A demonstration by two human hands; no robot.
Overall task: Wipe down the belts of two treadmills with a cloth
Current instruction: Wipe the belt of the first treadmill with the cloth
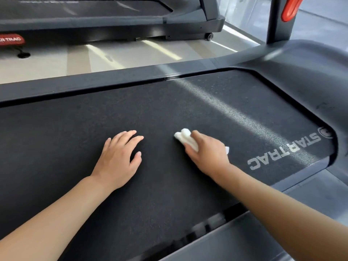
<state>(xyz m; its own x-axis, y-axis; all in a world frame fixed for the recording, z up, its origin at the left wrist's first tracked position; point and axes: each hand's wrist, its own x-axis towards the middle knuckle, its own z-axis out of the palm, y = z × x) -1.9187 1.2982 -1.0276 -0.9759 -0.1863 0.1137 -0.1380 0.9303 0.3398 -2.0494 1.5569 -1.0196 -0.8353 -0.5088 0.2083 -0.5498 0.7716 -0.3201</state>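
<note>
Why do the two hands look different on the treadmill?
The left hand lies flat with fingers spread, holding nothing; the right hand presses a bunched white cloth. The left hand sits nearer the belt's middle; the right hand is closer to the pale brand lettering. Both rest on the near treadmill's black textured belt.
</note>
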